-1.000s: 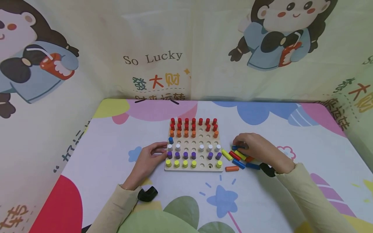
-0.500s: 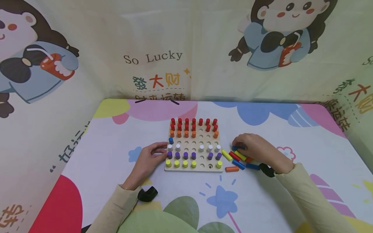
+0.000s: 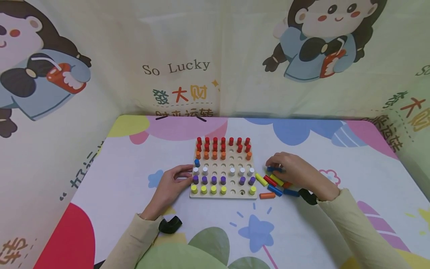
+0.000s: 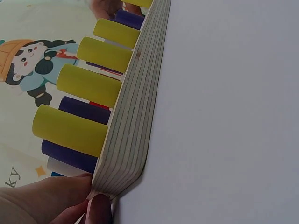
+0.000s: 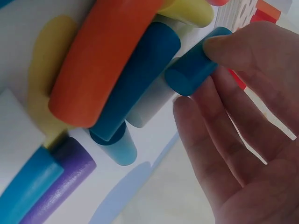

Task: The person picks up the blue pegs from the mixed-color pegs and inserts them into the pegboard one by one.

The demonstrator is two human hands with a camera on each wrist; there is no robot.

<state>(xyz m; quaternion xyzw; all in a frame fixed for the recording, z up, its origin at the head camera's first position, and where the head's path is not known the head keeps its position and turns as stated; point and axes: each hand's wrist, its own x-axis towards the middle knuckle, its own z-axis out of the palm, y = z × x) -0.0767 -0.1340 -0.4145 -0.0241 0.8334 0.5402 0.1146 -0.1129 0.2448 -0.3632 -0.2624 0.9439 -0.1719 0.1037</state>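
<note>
Just right of the pegboard (image 4: pixel 133 107), the right hand (image 3: pixel 291 168) pinches a blue peg (image 5: pixel 189 67) between thumb and fingers, beside a scatter of loose pegs (image 3: pixel 275 190); on the board's opposite side, the left hand (image 3: pixel 170 187) grips the left edge with thumb and fingertip; the board lies flat on the tabletop (image 3: pixel 127 186) between both hands, squarish, pale, its side banded in thin layers like plywood, its face dotted with round holes; standing pegs (image 3: pixel 213 189) fill many of them, smooth, flat-topped cylinders in rows of colour; the loose ones lie on their sides.
</note>
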